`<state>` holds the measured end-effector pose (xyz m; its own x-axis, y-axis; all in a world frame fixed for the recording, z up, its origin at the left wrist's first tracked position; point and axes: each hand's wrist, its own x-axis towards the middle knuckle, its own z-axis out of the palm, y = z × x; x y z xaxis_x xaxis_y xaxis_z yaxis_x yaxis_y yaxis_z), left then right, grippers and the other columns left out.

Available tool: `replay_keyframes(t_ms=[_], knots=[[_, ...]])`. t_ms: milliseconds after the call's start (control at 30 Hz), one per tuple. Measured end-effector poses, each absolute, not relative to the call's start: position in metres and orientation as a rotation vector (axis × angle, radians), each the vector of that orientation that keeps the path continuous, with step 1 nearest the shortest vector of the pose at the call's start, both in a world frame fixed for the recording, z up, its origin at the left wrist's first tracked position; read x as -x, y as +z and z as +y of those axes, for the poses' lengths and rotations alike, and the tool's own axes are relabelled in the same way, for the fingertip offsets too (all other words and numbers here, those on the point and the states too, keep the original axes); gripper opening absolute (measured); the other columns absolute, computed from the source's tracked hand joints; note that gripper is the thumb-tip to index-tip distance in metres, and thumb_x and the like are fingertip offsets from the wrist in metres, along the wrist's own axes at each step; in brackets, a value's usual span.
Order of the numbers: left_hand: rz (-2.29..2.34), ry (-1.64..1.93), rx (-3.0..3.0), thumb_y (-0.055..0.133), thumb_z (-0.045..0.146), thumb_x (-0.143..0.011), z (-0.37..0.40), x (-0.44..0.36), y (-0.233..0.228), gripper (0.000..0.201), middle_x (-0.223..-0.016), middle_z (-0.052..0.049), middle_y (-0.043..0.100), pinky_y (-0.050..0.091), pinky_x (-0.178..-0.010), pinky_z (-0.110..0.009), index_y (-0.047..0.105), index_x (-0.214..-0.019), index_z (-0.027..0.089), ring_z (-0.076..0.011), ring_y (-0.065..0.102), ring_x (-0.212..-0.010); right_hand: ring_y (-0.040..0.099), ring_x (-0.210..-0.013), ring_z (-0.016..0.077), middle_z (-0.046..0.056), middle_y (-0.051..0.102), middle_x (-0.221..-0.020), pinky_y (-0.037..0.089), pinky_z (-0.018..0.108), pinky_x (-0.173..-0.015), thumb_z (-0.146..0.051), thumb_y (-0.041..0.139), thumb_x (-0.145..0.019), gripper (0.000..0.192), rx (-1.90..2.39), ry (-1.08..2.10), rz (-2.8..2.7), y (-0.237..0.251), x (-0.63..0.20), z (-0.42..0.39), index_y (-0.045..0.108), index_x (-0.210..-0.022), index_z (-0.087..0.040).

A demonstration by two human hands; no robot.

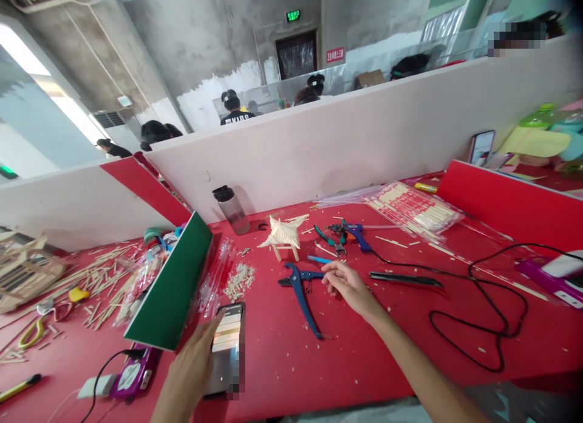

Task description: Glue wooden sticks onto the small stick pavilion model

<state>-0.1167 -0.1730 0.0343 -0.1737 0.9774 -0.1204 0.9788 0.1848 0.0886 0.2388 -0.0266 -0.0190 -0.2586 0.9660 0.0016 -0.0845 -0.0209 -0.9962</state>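
Observation:
My left hand (191, 365) holds a smartphone (226, 348) at the near edge of the red table (319, 356), thumb on its lit screen. My right hand (348, 284) reaches out over the table, fingers loosely curled and holding nothing, its fingertips next to the handles of blue pliers (303, 292). Just beyond stands a small pavilion model made of wooden sticks (283, 233). A blue glue gun (355, 233) and green-handled cutters (330, 239) lie behind my right hand.
A green divider board (175, 286) stands at the left. A water bottle (232, 209) sits by the white partition (364, 137). A black cable (483, 313) loops at the right, near a black ruler (405, 279) and packs of sticks (416, 207). Other people sit beyond the partition.

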Motion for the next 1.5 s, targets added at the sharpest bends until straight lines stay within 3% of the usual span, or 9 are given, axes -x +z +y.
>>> replay_keyframes(t_ms=[167, 333, 500, 700, 1067, 1267, 1367, 1500], knots=[[2.369, -0.353, -1.938, 0.03, -0.003, -0.082, -0.154, 0.1, 0.036, 0.08, -0.147, -0.014, 0.051, 0.056, -0.081, -0.031, 0.037, -0.153, 0.034, -0.0257, 0.065, -0.118, 0.056, -0.062, 0.0137, 0.002, 0.063, -0.082, 0.043, 0.026, -0.054, -0.052, 0.061, -0.086, 0.035, 1.011, 1.436, -1.323, -0.019, -0.24, -0.027, 0.056, -0.099, -0.02], [2.26, -0.184, -1.96, 0.034, -0.001, -0.08, -0.165, 0.122, 0.025, 0.074, -0.158, -0.011, 0.039, 0.053, -0.094, -0.031, 0.046, -0.147, 0.031, -0.0234, 0.063, -0.124, 0.056, -0.061, 0.0134, 0.002, 0.064, -0.081, 0.041, 0.024, -0.052, -0.054, 0.061, -0.084, 0.037, 1.021, 1.44, -1.321, -0.017, -0.24, -0.028, 0.056, -0.098, -0.02], [2.222, 0.215, -2.0, 0.034, 0.008, -0.083, -0.188, 0.144, 0.01, 0.063, -0.143, -0.009, 0.058, 0.054, -0.095, -0.03, 0.051, -0.142, 0.025, -0.0217, 0.062, -0.125, 0.055, -0.061, 0.0133, 0.002, 0.064, -0.081, 0.04, 0.024, -0.051, -0.055, 0.062, -0.083, 0.038, 1.009, 1.451, -1.332, -0.017, -0.239, -0.027, 0.056, -0.098, -0.02], [2.314, 0.243, -1.868, 0.035, 0.01, -0.084, -0.189, 0.142, 0.007, 0.058, -0.129, -0.008, 0.069, 0.057, -0.085, -0.027, 0.056, -0.136, 0.022, -0.022, 0.069, -0.114, 0.055, -0.062, 0.0134, 0.002, 0.064, -0.081, 0.04, 0.025, -0.051, -0.053, 0.061, -0.084, 0.036, 1.009, 1.446, -1.347, -0.017, -0.24, -0.027, 0.055, -0.098, -0.02], [2.239, 0.164, -1.886, 0.036, 0.008, -0.083, -0.185, 0.144, 0.008, 0.06, -0.138, -0.008, 0.064, 0.056, -0.084, -0.028, 0.057, -0.137, 0.026, -0.0234, 0.064, -0.123, 0.055, -0.062, 0.0133, 0.002, 0.064, -0.081, 0.039, 0.025, -0.051, -0.054, 0.06, -0.085, 0.037, 1.01, 1.456, -1.344, -0.017, -0.24, -0.027, 0.054, -0.099, -0.02], [2.162, 0.44, -1.741, 0.042, 0.03, -0.093, -0.191, 0.154, 0.004, 0.057, -0.13, -0.008, 0.069, 0.059, -0.084, -0.031, 0.043, -0.149, 0.026, -0.0257, 0.07, -0.112, 0.055, -0.061, 0.0131, 0.002, 0.063, -0.08, 0.04, 0.025, -0.052, -0.053, 0.06, -0.085, 0.036, 0.999, 1.455, -1.341, -0.017, -0.24, -0.027, 0.054, -0.098, -0.02], [1.995, 0.617, -1.663, 0.05, 0.043, -0.091, -0.193, 0.157, 0.006, 0.058, -0.133, -0.009, 0.067, 0.058, -0.091, -0.031, 0.046, -0.145, 0.024, -0.025, 0.068, -0.114, 0.055, -0.061, 0.0132, 0.002, 0.063, -0.079, 0.039, 0.025, -0.052, -0.052, 0.06, -0.085, 0.036, 0.997, 1.45, -1.35, -0.018, -0.24, -0.027, 0.054, -0.099, -0.02], [1.931, 0.721, -1.595, 0.068, 0.046, -0.078, -0.194, 0.164, 0.002, 0.065, -0.132, -0.011, 0.068, 0.057, -0.095, -0.034, 0.054, -0.136, 0.02, -0.0279, 0.068, -0.114, 0.055, -0.061, 0.0135, 0.002, 0.063, -0.078, 0.039, 0.025, -0.051, -0.053, 0.06, -0.085, 0.036, 0.997, 1.447, -1.357, -0.019, -0.239, -0.026, 0.054, -0.099, -0.02]])
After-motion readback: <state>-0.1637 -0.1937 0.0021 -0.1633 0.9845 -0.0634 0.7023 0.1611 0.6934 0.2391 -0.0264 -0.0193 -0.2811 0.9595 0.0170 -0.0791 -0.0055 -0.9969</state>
